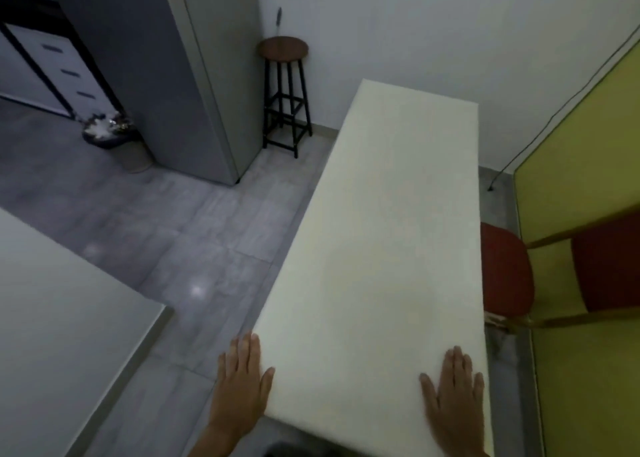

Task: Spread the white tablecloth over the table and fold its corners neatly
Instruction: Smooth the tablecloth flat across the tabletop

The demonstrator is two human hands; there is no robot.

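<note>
The white tablecloth (388,234) lies flat and smooth over the long narrow table, covering its whole top from the near end to the far end by the wall. My left hand (242,384) is spread flat against the cloth's left edge near the near corner, thumb on top. My right hand (453,397) rests palm down on the cloth near its right near corner, fingers apart. Neither hand holds anything. The table's legs and the cloth's hanging sides are hidden from here.
A red-seated chair (505,273) stands close at the table's right side, beside a yellow panel (585,179). A tall round stool (284,92) stands in the far corner. A grey cabinet (180,75) and another pale table (59,321) are to the left, across the tiled floor.
</note>
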